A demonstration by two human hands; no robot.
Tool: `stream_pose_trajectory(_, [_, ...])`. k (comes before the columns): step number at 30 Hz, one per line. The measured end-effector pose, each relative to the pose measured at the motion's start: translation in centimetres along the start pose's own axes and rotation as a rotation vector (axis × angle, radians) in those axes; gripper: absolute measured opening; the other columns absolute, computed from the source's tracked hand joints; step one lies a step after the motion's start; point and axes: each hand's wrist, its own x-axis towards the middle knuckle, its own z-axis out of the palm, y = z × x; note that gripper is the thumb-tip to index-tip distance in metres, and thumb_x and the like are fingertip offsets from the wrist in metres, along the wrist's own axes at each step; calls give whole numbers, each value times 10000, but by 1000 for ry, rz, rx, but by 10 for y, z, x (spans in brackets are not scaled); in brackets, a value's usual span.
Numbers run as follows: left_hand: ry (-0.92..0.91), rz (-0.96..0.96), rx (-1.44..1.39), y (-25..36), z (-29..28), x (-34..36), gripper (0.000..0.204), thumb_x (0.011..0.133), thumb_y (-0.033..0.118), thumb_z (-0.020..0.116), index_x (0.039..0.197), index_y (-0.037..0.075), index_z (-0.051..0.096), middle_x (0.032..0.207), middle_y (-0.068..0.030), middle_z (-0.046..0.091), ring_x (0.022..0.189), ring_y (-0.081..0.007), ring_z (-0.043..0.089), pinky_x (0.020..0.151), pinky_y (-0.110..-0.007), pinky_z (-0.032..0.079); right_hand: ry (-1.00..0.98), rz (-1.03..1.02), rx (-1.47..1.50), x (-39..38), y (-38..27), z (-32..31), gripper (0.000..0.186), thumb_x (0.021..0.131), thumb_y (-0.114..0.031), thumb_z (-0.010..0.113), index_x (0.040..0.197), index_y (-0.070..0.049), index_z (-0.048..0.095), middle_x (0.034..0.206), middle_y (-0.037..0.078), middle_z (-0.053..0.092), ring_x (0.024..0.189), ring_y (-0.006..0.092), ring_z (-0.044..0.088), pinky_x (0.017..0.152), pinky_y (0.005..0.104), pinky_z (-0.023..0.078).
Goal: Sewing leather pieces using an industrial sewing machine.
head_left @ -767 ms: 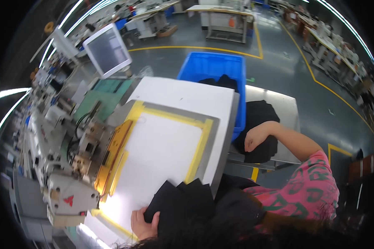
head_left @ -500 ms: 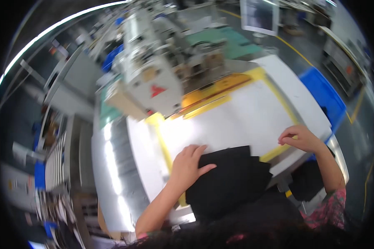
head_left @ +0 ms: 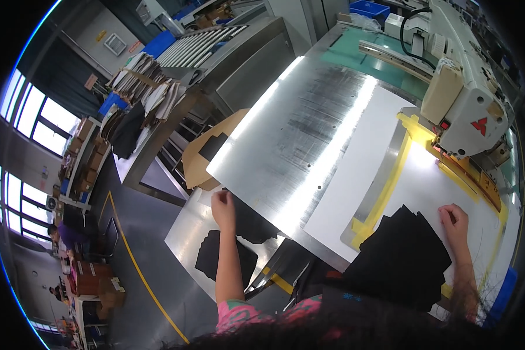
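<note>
My left hand (head_left: 223, 211) reaches down over a low metal shelf at the left, its fingers closed at the upper corner of a black fabric piece (head_left: 249, 220). Part of that piece is covered by the hand and by the table edge. Beside my forearm, more black fabric pieces (head_left: 209, 256) lie on the shelf. A fanned stack of black fabric pieces (head_left: 396, 256) rests at the near edge of a white sheet (head_left: 430, 192) framed with yellow tape. Just right of this stack, my right hand (head_left: 454, 223) hovers over or rests on the sheet, fingers curled, with nothing visible in them.
A white sewing machine head (head_left: 469, 111) stands at the far right above the taped frame. Left of it spreads a shiny metal tabletop (head_left: 309, 140). Brown cardboard (head_left: 207, 154) leans by the low metal shelf (head_left: 186, 233). Farther left is a rack with stacked sheets (head_left: 151, 96).
The view has swung to the left. My left hand has left the black stack on the white sheet and gone to the fabric on the low shelf. My right hand stays over the sheet.
</note>
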Motion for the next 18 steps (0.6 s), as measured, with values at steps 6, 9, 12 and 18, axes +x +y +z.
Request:
stream_pose_trajectory(6, [-269, -1, 368, -49, 52, -39, 317, 729, 256, 749, 955, 53, 658, 1051, -119, 616, 912, -316, 636, 810, -410, 514, 22, -42, -124, -1, 0, -4, 89, 875, -64, 602, 844, 18, 617, 726, 31, 543, 657, 86, 499, 602, 222, 398])
stream_pose_trajectory(9, [-433, 15, 447, -42, 52, -22, 320, 728, 284, 740, 937, 51, 673, 1041, -144, 610, 898, -327, 647, 775, -422, 525, 41, -72, -135, -2, -1, -2, 92, 876, -65, 604, 837, 17, 612, 725, 30, 534, 653, 86, 488, 598, 223, 392])
stream_pose_trajectory(12, [-458, 39, 469, -33, 55, -15, 244, 779, 253, 678, 916, 51, 672, 978, -160, 631, 871, -341, 658, 762, -433, 527, 71, -72, -109, -3, -4, 1, 92, 877, -66, 605, 837, 17, 612, 726, 31, 532, 646, 87, 483, 594, 223, 387])
stream_pose_trajectory(18, [-20, -271, 328, -65, 40, 16, 252, 779, 173, 548, 990, 36, 561, 874, -189, 677, 829, -373, 655, 751, -461, 499, 41, -60, -169, -2, -18, 1, 81, 865, -69, 616, 832, 4, 624, 715, 33, 534, 623, 101, 482, 562, 240, 372])
